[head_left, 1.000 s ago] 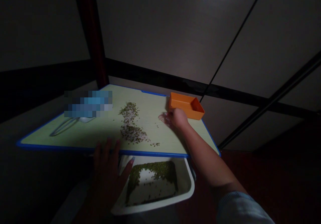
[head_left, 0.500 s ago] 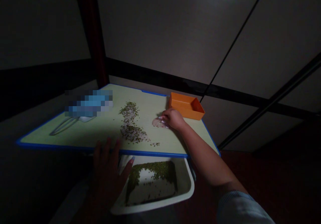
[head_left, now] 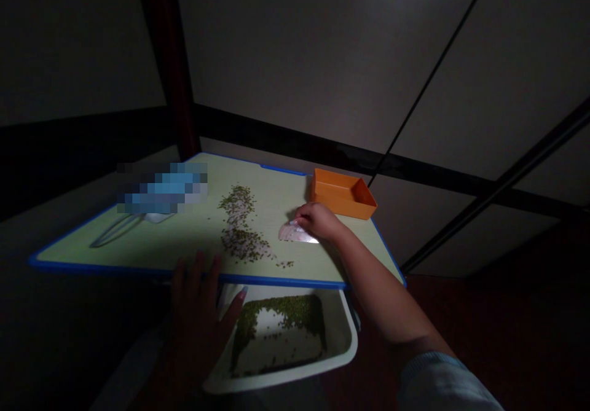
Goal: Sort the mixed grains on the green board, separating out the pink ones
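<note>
My right hand [head_left: 316, 219] is closed on a thin, shiny half-round scraper [head_left: 297, 233], whose curved end shows on the pale board [head_left: 184, 245]. To its left lies a spread of small green and whitish bits [head_left: 244, 245], perhaps grains or beans, with a narrower pile behind [head_left: 237, 202]. My left hand [head_left: 198, 300] is in shadow at the board's blue front edge, fingers apart. Its thumb is over the left side of a white tub [head_left: 348, 337] below the board. More green bits [head_left: 299, 313] lie in the tub.
An orange open box [head_left: 341, 208] stands at the board's back right corner, just behind my right hand. At the left lies a blurred-out blue item [head_left: 166, 190] with a thin looped handle or cord [head_left: 115, 228]. A panelled wall [head_left: 295, 61] rises behind the board.
The scraper has tilted in my right hand, so more of its face shows and catches the light. My left hand and the green bits look the same.
</note>
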Demonstrator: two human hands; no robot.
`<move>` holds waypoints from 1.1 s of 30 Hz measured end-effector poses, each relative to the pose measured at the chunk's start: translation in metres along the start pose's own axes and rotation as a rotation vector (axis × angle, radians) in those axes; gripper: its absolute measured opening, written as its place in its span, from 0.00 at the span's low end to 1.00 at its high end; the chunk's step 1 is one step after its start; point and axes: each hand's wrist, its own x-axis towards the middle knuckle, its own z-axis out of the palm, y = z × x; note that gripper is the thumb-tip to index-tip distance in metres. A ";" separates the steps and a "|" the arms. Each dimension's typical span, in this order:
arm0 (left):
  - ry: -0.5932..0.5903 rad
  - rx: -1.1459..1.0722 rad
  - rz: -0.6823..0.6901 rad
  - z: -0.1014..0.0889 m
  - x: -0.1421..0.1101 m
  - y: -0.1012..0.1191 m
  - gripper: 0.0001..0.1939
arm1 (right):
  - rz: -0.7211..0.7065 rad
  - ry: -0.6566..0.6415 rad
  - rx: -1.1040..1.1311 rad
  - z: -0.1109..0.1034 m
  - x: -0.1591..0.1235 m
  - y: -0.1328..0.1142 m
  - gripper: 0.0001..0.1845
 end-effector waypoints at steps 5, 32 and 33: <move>0.009 -0.002 0.002 0.000 0.000 0.001 0.33 | 0.025 -0.070 0.094 -0.003 -0.003 -0.005 0.08; 0.001 0.002 0.006 -0.001 -0.002 -0.001 0.33 | 0.116 -0.151 0.202 -0.011 -0.008 -0.006 0.10; -0.002 0.008 0.003 -0.001 -0.002 -0.001 0.33 | 0.132 -0.146 0.185 -0.013 -0.008 -0.007 0.10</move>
